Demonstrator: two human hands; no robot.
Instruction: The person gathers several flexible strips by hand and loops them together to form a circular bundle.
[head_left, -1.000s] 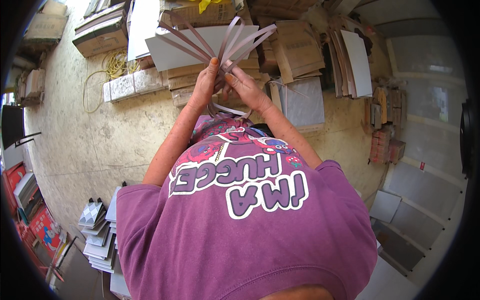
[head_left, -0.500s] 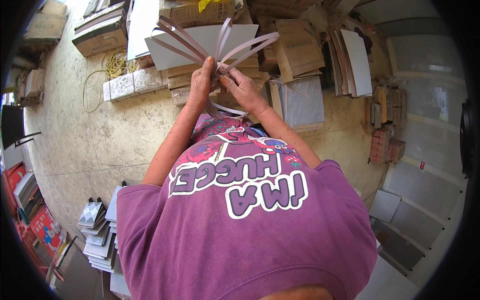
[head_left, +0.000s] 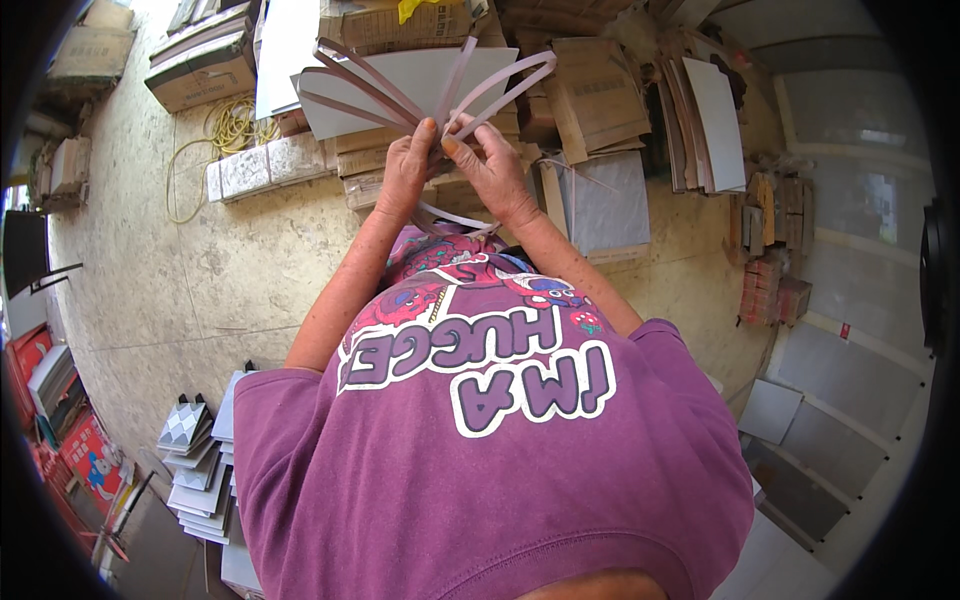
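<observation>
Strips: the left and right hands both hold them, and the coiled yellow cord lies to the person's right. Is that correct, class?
Not quite: the head view shows the coiled yellow cord to the person's left. The left hand and right hand do both hold the strips.

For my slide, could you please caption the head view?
Left hand and right hand holding a fan of looped strips.

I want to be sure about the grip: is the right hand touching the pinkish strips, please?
Touching. The head view shows the right hand pinching some of the pinkish strips between thumb and fingers.
</observation>
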